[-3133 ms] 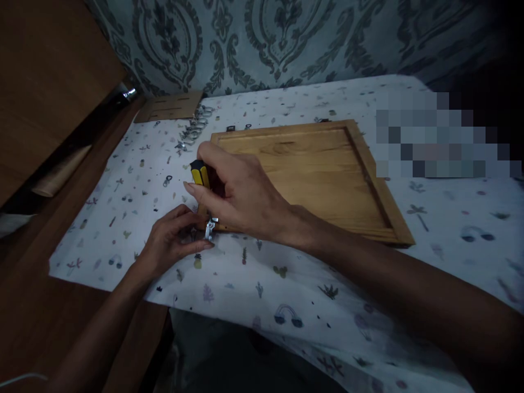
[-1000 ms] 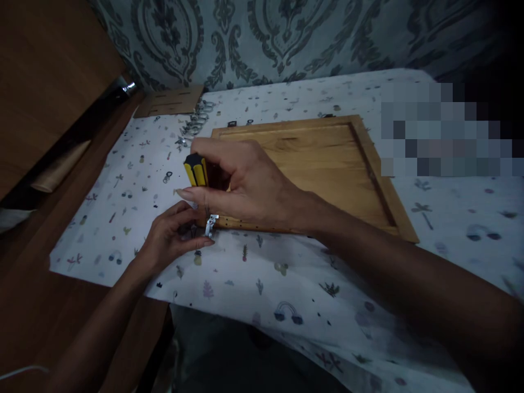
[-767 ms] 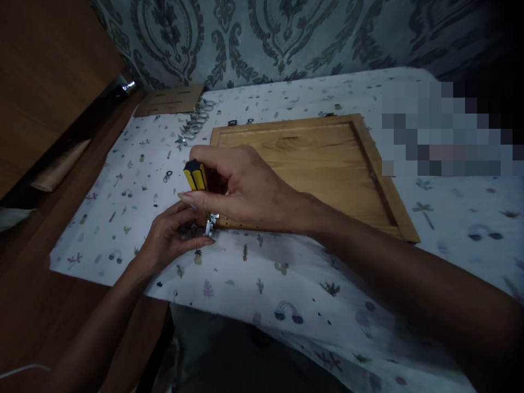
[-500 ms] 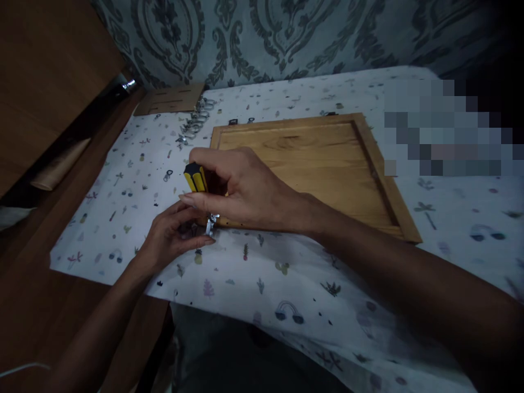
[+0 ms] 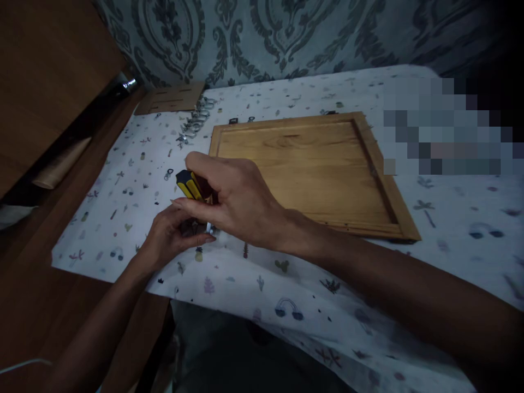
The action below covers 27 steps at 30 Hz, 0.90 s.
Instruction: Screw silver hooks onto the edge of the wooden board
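My right hand (image 5: 241,199) is wrapped round the yellow and black handle of a screwdriver (image 5: 190,185), its top tilted to the left. The screwdriver's lower end is hidden behind my fingers. Beneath it, my left hand (image 5: 174,234) pinches a small silver metal hinge (image 5: 210,227) between thumb and fingers. The hinge is at the near left corner of a framed wooden panel (image 5: 303,164), which lies flat on the table. My right hand covers that corner, so the contact between hinge and panel cannot be made out.
More metal hinges (image 5: 198,117) lie in a row at the back left, beside a piece of cardboard (image 5: 170,98). A patterned white cloth (image 5: 245,284) covers the table. A wooden cabinet (image 5: 53,71) stands on the left; a patterned wall (image 5: 282,33) rises behind.
My right hand has come slightly lower and towards me, turning the screwdriver so its handle top leans further left. My left hand stays nearly still at the hinge.
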### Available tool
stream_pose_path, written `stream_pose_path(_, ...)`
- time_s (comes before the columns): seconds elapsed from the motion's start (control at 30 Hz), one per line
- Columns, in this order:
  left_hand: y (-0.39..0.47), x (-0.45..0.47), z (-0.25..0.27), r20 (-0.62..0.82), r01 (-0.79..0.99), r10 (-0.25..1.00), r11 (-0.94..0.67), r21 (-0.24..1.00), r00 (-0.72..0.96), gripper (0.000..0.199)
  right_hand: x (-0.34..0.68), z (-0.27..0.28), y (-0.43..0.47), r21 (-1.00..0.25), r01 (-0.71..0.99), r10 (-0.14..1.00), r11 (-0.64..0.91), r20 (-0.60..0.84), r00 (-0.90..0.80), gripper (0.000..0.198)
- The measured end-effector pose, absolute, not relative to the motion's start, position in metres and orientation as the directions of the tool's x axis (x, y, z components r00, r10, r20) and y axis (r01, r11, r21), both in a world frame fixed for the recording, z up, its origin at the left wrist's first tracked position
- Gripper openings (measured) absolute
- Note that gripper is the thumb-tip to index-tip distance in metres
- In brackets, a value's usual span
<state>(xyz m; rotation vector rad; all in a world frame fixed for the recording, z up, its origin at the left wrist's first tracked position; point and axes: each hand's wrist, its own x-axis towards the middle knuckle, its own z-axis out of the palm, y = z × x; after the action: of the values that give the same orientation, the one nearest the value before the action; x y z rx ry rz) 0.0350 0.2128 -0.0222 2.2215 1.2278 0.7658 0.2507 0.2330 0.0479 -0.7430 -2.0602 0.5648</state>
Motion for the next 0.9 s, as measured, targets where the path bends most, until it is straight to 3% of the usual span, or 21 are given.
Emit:
stream_pose_path(0.13,0.214,0.037,-0.019,0.25,0.595,0.861,-0.491,0.636,0.444,0.038,0.25,0.049,0.232,-0.699,0.248,0.722,0.671,0.539,-0.433,0.03)
stream_pose_path(0.37,0.214,0.042,-0.013,0.288,0.595,0.826,-0.552,0.584,0.484,0.035,0.249,0.048,0.238,-0.858,-0.028,0.745,0.513,0.461,-0.482,0.022)
stream_pose_path(0.63,0.213,0.041,-0.013,0.308,0.595,0.807,-0.583,0.553,0.504,0.035,0.257,0.051,0.243,-0.917,-0.128,0.662,0.378,0.365,-0.655,0.012)
stream_pose_path(0.9,0.212,0.041,-0.018,0.293,0.625,0.847,-0.527,0.576,0.445,0.037,0.257,0.052,0.245,-0.915,-0.107,0.668,0.389,0.36,-0.651,0.025)
